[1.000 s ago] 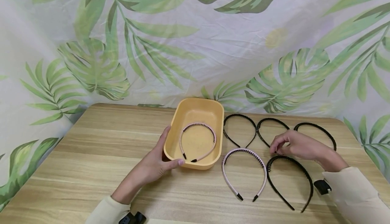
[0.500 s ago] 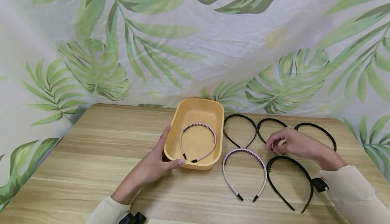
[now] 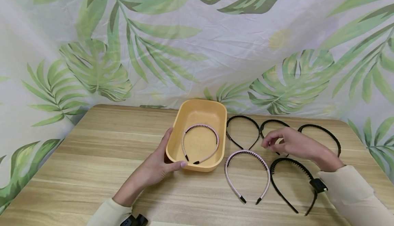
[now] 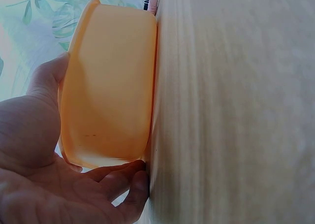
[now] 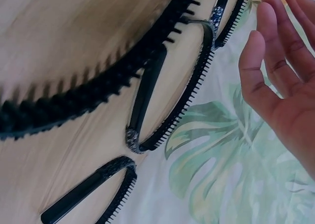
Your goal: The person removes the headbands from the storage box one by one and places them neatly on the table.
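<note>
My left hand (image 3: 155,169) holds the yellow plastic box (image 3: 201,115) at its near left corner, thumb over the rim and fingers along the side. In the left wrist view, the fingers reach round the box wall (image 4: 108,81). Inside the box lies a pink headband (image 3: 200,125). My right hand (image 3: 295,146) hovers with bent fingers above the headbands, holding nothing; it partly hides the far middle black headband (image 3: 274,120). Large in the right wrist view is a toothed black headband (image 5: 98,105), apart from the right hand (image 5: 290,81).
Another pink headband (image 3: 247,151) lies right of the box, beside the near black headband (image 3: 280,194). Along the back are black headbands at left (image 3: 243,116) and right (image 3: 323,130). A leaf-print cloth (image 3: 231,48) hangs behind the wooden table (image 3: 117,144).
My right hand has moved a little to the left over the headbands, toward the box. The left hand, the box and the headbands have stayed in place.
</note>
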`<state>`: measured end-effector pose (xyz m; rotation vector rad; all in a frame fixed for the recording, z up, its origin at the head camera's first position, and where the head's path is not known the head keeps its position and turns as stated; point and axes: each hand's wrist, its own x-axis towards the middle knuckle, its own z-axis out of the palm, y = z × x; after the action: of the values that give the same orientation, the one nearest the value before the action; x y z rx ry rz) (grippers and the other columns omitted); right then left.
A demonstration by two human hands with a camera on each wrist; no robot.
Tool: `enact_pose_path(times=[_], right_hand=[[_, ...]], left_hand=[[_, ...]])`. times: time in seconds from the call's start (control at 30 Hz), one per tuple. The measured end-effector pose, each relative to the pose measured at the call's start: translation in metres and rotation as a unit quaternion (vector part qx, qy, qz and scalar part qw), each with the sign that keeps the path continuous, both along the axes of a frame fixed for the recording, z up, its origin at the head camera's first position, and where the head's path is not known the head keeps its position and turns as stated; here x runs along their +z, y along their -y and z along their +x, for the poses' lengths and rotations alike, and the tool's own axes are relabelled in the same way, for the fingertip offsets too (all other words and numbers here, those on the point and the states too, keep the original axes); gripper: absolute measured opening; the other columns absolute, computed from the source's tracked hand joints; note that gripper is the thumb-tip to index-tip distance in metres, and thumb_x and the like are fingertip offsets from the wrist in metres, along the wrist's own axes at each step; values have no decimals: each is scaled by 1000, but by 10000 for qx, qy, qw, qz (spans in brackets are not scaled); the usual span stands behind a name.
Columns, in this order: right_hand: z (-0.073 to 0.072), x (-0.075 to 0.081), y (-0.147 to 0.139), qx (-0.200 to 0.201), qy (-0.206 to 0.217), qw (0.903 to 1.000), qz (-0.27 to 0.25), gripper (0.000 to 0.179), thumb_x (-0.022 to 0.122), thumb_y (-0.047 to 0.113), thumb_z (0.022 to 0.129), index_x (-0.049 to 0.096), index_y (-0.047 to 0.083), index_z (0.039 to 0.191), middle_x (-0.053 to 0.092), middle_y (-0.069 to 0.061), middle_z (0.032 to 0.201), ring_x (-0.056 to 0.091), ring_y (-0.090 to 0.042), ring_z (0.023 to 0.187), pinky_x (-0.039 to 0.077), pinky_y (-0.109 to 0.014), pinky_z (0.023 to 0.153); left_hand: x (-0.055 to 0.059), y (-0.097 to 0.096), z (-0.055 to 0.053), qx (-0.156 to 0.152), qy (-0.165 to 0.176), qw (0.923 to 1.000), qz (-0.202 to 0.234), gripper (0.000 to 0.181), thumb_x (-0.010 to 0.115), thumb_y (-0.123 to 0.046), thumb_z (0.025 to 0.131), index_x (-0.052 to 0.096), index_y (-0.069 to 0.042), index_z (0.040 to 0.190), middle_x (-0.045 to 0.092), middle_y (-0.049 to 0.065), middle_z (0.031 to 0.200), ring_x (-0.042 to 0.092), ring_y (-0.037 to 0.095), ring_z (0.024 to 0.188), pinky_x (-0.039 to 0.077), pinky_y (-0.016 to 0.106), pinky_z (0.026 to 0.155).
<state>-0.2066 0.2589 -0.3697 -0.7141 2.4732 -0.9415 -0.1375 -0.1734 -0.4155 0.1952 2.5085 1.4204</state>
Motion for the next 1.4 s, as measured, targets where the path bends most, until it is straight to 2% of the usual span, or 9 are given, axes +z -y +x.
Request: enact_pose_path(times=[0.17, 0.33, 0.73, 1.03, 1.4], right_hand=[[1, 3, 9, -38, -238, 9996, 110, 17, 68, 9, 100, 77, 7, 115, 76, -8, 116, 69, -23, 106, 52, -30, 83], [2, 8, 20, -71, -438, 9988, 185, 17, 69, 12, 100, 77, 8, 115, 77, -5, 111, 68, -16, 102, 52, -35, 86], [4, 17, 43, -161, -850, 9962, 79, 20, 73, 13, 98, 77, 9, 117, 76, -3, 104, 65, -10, 94, 51, -30, 83], [0, 20, 65, -111, -1038, 9945, 89, 26, 76, 22, 98, 76, 12, 121, 77, -3, 109, 68, -14, 101, 52, -35, 85], [0, 22, 91, -259, -1096, 9933, -246, 32, 74, 14, 97, 72, 7, 128, 75, -11, 117, 70, -23, 106, 53, -38, 88]], left_hand=[[0, 0, 1, -4, -10, 10000, 25, 123, 84, -40, 89, -8, -30, 169, 23, 20, 173, 35, 36, 155, 24, 56, 125], [1, 0, 1, -7, 2, 10000, 40, 122, 84, -39, 90, -8, -30, 169, 23, 20, 173, 35, 35, 155, 24, 56, 125], [1, 0, 1, -50, -18, 10000, 57, 122, 84, -39, 90, -9, -31, 169, 23, 19, 173, 34, 36, 155, 25, 57, 124], [0, 1, 0, -69, -41, 9999, 128, 121, 83, -37, 91, -9, -30, 169, 23, 20, 173, 37, 35, 154, 26, 56, 124], [-2, 0, -1, -66, -40, 9997, 231, 122, 84, -37, 90, -9, -31, 169, 25, 19, 172, 39, 32, 152, 26, 54, 124]])
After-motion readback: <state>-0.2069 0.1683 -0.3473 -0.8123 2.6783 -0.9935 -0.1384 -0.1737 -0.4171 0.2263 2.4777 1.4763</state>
